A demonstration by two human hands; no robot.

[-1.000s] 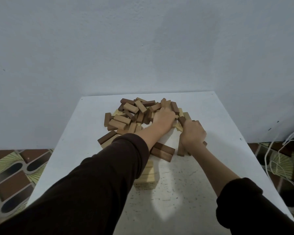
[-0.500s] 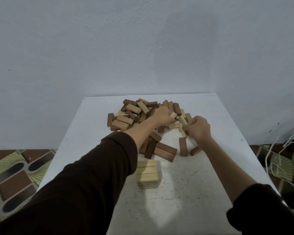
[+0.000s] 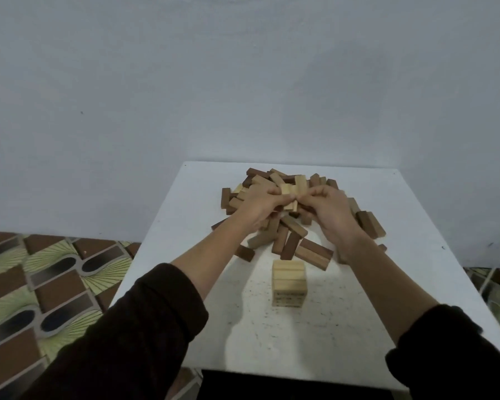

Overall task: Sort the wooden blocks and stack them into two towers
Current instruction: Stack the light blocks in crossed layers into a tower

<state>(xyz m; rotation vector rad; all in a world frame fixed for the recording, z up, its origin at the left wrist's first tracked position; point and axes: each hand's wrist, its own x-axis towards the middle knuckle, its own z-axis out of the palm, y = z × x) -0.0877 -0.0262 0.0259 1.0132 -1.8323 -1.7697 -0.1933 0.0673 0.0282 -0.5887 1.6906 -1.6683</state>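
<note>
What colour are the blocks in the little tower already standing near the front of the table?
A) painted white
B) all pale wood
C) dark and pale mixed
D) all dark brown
B: the little tower shows only pale wood; the dark blocks lie in the loose pile behind it, where the left hand and right hand grip pale blocks.

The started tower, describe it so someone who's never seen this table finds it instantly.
Find the white table. Nearer the person than the jumbled pile of blocks stands the started tower. It is made only of pale blocks, squarely stacked, unlike the loose mixed ones.
</note>
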